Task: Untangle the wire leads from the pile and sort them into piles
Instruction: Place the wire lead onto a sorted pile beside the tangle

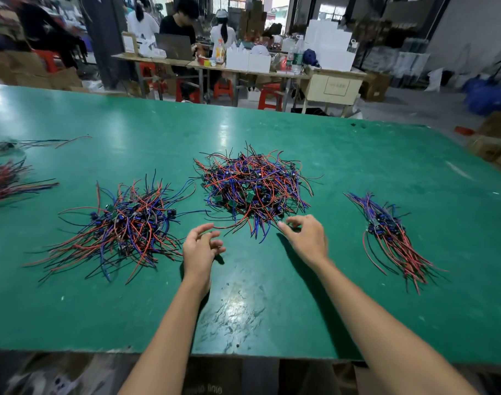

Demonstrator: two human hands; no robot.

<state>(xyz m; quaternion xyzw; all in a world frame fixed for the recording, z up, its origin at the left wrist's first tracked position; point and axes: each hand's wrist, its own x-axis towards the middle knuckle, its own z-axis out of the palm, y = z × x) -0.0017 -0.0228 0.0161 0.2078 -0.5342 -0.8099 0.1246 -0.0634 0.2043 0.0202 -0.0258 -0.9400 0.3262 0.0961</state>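
A big tangled pile (255, 186) of red, blue and black wire leads with small green boards lies at the middle of the green table (272, 295). A looser pile (129, 223) lies to its left. A neat bundle (389, 232) lies to the right. My left hand (199, 246) hovers just in front of the big pile, fingers apart and curled, holding nothing. My right hand (303, 233) reaches to the pile's near edge, its thumb and fingertips touching the ends of the leads; I cannot tell whether it has hold of one.
More wire bundles (7, 181) lie at the table's far left edge. Beyond the table, people sit at a cluttered workbench (243, 67) with red stools, boxes and bottles. Cardboard boxes (494, 146) stand off the table's right edge.
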